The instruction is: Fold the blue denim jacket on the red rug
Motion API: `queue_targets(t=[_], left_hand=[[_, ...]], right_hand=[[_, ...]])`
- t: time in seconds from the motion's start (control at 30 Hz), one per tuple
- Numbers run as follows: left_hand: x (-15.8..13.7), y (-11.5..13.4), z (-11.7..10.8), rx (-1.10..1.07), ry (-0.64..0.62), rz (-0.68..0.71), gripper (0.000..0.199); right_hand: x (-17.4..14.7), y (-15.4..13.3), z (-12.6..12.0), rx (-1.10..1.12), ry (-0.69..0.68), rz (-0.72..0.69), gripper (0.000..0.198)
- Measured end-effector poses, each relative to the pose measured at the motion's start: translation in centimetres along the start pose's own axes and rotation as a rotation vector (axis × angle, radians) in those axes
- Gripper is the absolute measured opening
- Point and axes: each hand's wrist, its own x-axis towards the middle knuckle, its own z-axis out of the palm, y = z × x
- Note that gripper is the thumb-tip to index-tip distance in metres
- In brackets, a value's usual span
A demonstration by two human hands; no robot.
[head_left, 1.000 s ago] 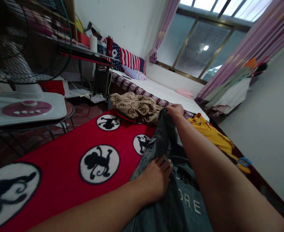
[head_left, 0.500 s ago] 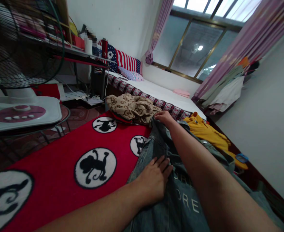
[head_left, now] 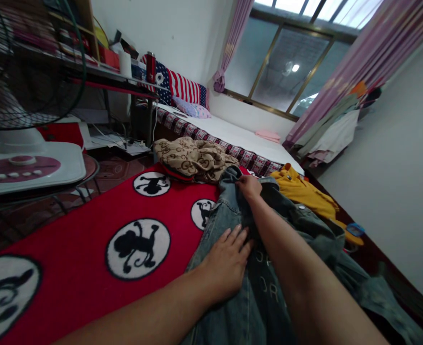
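Note:
A blue-grey denim jacket (head_left: 229, 211) with pale stitched letters lies over a red blanket (head_left: 89, 230) patterned with black monkeys in white circles. My left hand (head_left: 226, 263) rests flat on the jacket, fingers stretched out and pressed to the cloth. Farther up, my right hand (head_left: 249, 187) is closed on the denim near the collar, its fingers pinched on a fold. My right forearm covers part of the lettering. More of the denim spreads rumpled to the right of that arm.
Beyond the jacket lies a bunched brown patterned cloth (head_left: 193, 155). A yellow garment (head_left: 305, 191) and a blue ring-shaped item (head_left: 355, 229) are to the right. An electric fan (head_left: 28, 163) stands on a stool at left. A white-topped bed (head_left: 233, 129) runs below the window.
My right hand has drawn the jacket's upper edge slightly over, and the collar now shows folded up beside it. My left hand stays flat on the denim. The view has shifted slightly.

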Motion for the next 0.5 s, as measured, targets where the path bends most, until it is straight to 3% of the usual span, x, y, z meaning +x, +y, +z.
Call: queue_targets(t=[0.1, 0.2, 0.33, 0.5], left_hand=[[0.0, -0.2, 0.2, 0.011, -0.013, 0.007, 0.053], [0.1, -0.3, 0.1, 0.017, -0.024, -0.006, 0.054], [0.1, -0.4, -0.2, 0.022, -0.032, -0.004, 0.052], [0.1, -0.5, 0.0, 0.029, -0.031, 0.015, 0.052]], right_hand=[[-1.1, -0.2, 2.1, -0.016, -0.066, 0.043, 0.028], [-1.7, -0.1, 1.8, -0.015, -0.085, 0.029, 0.028], [-3.6, 2.2, -1.0, 0.043, 0.006, -0.107, 0.033], [-8.5, 9.3, -5.6, -0.037, 0.22, -0.152, 0.028]])
